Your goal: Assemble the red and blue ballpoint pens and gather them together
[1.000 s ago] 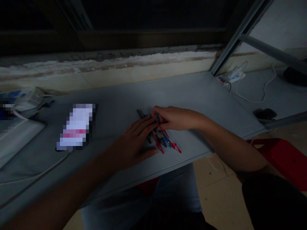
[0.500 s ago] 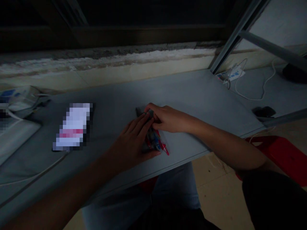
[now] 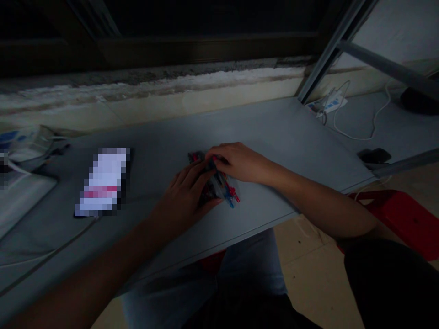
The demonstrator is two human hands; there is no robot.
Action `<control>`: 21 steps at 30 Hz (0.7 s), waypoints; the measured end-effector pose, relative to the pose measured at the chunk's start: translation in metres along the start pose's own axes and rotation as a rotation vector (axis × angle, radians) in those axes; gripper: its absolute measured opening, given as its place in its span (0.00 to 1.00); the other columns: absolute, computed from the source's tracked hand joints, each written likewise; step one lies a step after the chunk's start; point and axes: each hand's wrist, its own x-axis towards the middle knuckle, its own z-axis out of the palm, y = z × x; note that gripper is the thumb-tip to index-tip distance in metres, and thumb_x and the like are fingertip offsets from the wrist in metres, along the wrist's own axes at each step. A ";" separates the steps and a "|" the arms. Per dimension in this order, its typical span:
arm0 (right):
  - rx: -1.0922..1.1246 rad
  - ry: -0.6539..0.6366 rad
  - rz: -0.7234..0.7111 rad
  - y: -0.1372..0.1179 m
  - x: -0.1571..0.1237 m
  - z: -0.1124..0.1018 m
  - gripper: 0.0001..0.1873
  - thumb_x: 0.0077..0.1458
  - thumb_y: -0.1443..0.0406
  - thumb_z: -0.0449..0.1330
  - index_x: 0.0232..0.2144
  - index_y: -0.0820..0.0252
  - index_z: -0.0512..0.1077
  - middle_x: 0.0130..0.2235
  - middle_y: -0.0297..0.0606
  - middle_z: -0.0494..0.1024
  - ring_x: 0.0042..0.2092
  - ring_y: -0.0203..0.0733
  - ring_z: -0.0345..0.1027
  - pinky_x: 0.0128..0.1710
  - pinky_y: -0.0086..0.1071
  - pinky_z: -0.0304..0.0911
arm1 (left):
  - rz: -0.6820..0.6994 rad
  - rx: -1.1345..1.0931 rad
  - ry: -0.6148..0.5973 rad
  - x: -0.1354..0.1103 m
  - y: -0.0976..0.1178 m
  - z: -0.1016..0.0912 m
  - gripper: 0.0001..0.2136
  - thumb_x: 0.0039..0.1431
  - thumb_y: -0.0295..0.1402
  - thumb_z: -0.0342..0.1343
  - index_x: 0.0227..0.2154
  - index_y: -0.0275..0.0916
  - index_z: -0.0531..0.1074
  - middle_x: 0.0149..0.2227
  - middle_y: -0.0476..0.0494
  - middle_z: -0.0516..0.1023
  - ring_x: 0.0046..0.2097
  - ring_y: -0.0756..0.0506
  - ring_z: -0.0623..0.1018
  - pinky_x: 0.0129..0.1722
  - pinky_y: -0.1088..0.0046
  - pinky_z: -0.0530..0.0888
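A bundle of pens (image 3: 227, 188) with red and blue parts lies on the grey desk, its coloured ends pointing toward the near edge. Clear plastic seems to surround part of it, but the dim light hides whether that is a bag. My left hand (image 3: 187, 194) is curved over the bundle from the left, fingers across the top and thumb along the near side. From the right, my right hand (image 3: 235, 160) grips the upper part with bent fingers and thumb. The far end of the bundle shows just beyond my left fingers.
A lit phone (image 3: 104, 180), its screen blurred out, lies left on the desk (image 3: 264, 123) with a cable attached. Farther left are a white box-like thing (image 3: 29, 141) and cords. A metal post (image 3: 329, 52) stands at right; a red stool-like object (image 3: 399, 219) sits on the floor.
Both hands have shifted slightly back and left on the bundle. More of its far end shows, and the red and blue ends are more spread and lie farther back.
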 end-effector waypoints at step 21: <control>0.064 0.088 -0.026 0.008 0.004 0.005 0.20 0.67 0.71 0.61 0.60 0.67 0.76 0.44 0.42 0.79 0.41 0.41 0.68 0.46 0.35 0.61 | 0.064 0.013 -0.012 0.003 0.006 -0.010 0.30 0.70 0.52 0.66 0.65 0.39 0.72 0.69 0.24 0.73 0.70 0.22 0.73 0.67 0.36 0.76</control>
